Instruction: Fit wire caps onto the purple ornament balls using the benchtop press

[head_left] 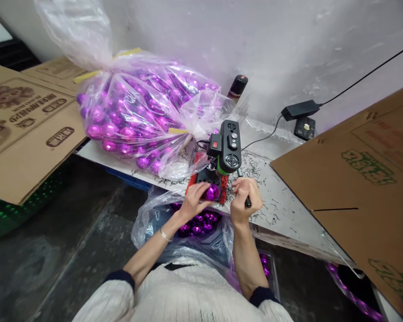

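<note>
My left hand point(195, 200) is closed around a shiny purple ball ornament point(212, 192), held at the base of a small bench press point(231, 145) with a black head and a red switch. My right hand point(246, 200) grips the black lever handle point(248, 202) on the press's right side. Red strips point(224, 188) flank the black base of the press. Just below my left hand, a clear plastic bag point(144, 223) hangs open with several purple balls point(201, 223) in it.
A large tied clear bag of purple balls point(130, 116) lies on the table's left side. Small dark pins point(272, 205) litter the white tabletop. Cardboard boxes point(362, 179) stand right and left. A power adapter point(300, 110) and a dark can point(237, 87) are near the wall.
</note>
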Demonstrator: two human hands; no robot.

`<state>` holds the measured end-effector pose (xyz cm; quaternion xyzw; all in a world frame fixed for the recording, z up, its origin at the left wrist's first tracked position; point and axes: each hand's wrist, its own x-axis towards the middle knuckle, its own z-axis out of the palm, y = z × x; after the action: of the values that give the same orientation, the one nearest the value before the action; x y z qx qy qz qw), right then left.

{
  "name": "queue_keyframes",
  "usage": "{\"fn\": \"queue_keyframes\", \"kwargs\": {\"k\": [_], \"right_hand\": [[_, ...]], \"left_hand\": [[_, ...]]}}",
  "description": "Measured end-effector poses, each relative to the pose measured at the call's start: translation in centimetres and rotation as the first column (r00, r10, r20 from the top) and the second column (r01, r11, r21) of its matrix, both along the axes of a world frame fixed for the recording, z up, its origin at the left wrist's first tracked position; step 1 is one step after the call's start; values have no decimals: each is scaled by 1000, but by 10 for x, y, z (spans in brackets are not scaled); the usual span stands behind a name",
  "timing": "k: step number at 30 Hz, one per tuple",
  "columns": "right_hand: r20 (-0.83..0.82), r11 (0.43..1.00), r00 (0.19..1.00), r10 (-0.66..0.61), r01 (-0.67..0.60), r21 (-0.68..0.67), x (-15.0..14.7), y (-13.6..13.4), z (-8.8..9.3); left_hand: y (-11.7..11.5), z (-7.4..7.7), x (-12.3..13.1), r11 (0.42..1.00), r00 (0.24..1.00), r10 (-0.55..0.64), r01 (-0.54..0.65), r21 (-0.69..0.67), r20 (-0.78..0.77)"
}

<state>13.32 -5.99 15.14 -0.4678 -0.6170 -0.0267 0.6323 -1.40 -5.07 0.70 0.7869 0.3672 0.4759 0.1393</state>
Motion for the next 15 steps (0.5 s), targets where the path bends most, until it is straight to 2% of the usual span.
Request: {"fn": "queue_keyframes", "kwargs": {"k": [2,4,6,7,8,10,13,15], "right_hand": [[13,1000,1000,4,-4,0,0,-2,-3],[33,1000,999,-8,8,-1,-1,-4,-11],[44,1000,999,-13,13,1,-2,-6,-19],[44,1000,999,-10,9,7,-2,-6,-22],[43,1000,999,-4,3,14,-2,-6,-24],[41,1000,999,8,-9,27,-2,-6,-25],[40,1000,999,-2,1,24,-2,-5,-24],[49,1000,999,-14,13,20,-2,-6,-22]], "left_hand": [[-33,-7,-12,995,986,-97,101,18,-135],[-63,-15,-24,991,959,-126,131,1,-254],[-76,-20,-31,995,954,-97,103,5,-284],[-73,-19,-33,996,961,-76,83,17,-267],[-64,-15,-35,998,970,-51,58,25,-237],[-27,-1,-36,1000,986,19,-16,17,-168],[54,30,-39,977,976,186,-196,-85,-113],[107,47,-44,927,942,312,-331,-175,-125]]}}
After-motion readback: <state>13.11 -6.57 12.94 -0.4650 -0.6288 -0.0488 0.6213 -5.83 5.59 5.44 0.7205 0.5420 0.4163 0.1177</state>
